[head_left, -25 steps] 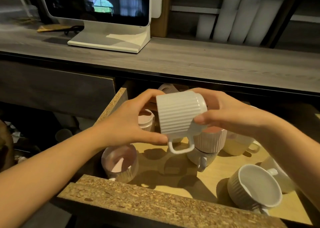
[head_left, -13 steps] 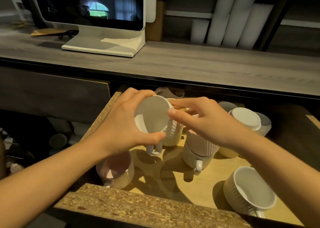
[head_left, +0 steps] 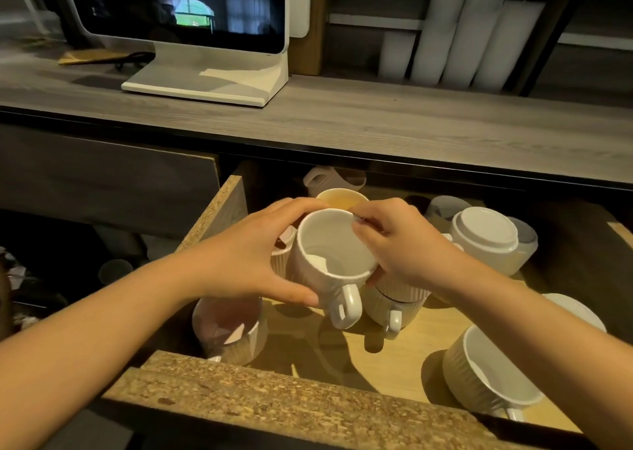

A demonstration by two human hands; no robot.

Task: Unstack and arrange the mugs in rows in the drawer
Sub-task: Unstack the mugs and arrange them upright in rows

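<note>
Both left hand [head_left: 250,254] and right hand [head_left: 407,247] gripped the white mug [head_left: 329,271], just flipped mouth-up between them; unstacked, it looked ready for a row spot below.

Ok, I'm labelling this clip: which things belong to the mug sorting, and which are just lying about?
Job: white mug, gripped by left hand and right hand; stacked mugs; pink mug; upside-down mug; drawer.
Lying about: monitor, white rolls, countertop.
</note>
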